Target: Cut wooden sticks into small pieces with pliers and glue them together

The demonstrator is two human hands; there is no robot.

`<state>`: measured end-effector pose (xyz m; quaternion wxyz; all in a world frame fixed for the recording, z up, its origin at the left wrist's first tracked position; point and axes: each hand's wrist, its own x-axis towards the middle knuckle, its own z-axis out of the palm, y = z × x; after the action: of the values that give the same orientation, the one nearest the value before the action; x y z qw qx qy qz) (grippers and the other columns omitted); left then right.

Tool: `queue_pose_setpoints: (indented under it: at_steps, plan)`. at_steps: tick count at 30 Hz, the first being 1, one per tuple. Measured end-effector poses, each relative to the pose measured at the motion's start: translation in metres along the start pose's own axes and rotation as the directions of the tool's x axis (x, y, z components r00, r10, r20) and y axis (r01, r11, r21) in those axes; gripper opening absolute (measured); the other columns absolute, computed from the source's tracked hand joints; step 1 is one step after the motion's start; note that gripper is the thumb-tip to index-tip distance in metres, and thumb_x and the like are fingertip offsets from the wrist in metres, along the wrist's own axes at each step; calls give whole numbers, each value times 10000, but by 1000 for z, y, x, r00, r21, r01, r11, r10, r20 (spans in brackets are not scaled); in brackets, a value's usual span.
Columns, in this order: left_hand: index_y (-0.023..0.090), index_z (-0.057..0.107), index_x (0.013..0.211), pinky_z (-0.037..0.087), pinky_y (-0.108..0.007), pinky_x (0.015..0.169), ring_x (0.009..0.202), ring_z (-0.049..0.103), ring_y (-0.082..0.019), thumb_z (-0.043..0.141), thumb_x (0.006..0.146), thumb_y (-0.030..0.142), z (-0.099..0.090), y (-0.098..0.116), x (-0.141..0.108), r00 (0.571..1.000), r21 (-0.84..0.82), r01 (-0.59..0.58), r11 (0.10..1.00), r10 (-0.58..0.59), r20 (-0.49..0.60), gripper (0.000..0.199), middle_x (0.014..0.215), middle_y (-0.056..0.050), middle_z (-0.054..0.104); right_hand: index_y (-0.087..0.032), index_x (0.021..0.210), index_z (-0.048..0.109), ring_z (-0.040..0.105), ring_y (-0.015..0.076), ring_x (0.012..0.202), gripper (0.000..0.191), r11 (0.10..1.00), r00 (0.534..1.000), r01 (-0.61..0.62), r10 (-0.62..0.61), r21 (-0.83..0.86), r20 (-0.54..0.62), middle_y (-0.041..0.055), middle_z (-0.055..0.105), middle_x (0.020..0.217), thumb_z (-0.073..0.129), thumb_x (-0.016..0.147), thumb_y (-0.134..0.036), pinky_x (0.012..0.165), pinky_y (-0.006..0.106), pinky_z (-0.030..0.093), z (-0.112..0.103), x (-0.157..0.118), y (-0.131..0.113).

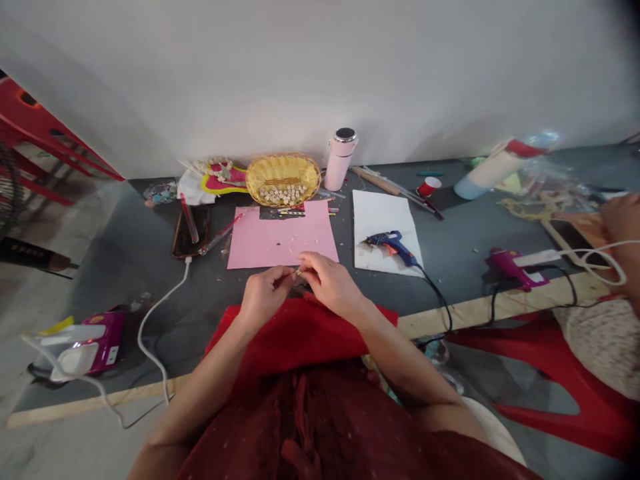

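Observation:
My left hand (265, 291) and my right hand (330, 280) meet in front of me, fingertips pinched together. Between them is a small pale piece (299, 273), too small to make out fully. Both hands are closed, just above the near edge of a pink sheet (280, 247) with tiny white scraps on it. Beyond the sheet stands a yellow wicker basket (284, 167) holding several small pale cube-like pieces. To the right, a blue glue gun (393, 247) lies on a white pad (365, 210). Red cloth (300, 333) covers my lap beneath the hands.
A pink flask (340, 160) stands by the wall. On the left are a phone (187, 233) with a cable and a purple power strip (105, 340). A red spool (429, 187), a tilted bottle (493, 170) and another person's arm (623, 217) are on the right.

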<state>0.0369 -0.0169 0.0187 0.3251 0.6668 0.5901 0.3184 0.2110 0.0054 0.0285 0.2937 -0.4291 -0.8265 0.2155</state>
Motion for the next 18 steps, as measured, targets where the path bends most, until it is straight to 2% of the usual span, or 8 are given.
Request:
queue_pose_setpoints:
  at_steps: [9,18]
  plan:
    - [205,698,939,426,-221,596,628,602,-124,536,849,333,2,-2,0,1000,-10,-1,1000,0,-19,225,809,-15,727,-220,1184,462,631,188,924,326,1000,1000,0,0,-21,9,53,682,963,496,881,-105,839,331,491,1,-1,-1]
    - [209,702,936,414,-220,570,588,587,-121,538,848,348,2,-2,0,1000,29,5,1000,-5,-19,232,769,-17,723,-209,1182,468,619,192,943,307,997,997,20,-14,-81,71,66,670,998,480,892,-107,844,336,486,-4,0,-3]
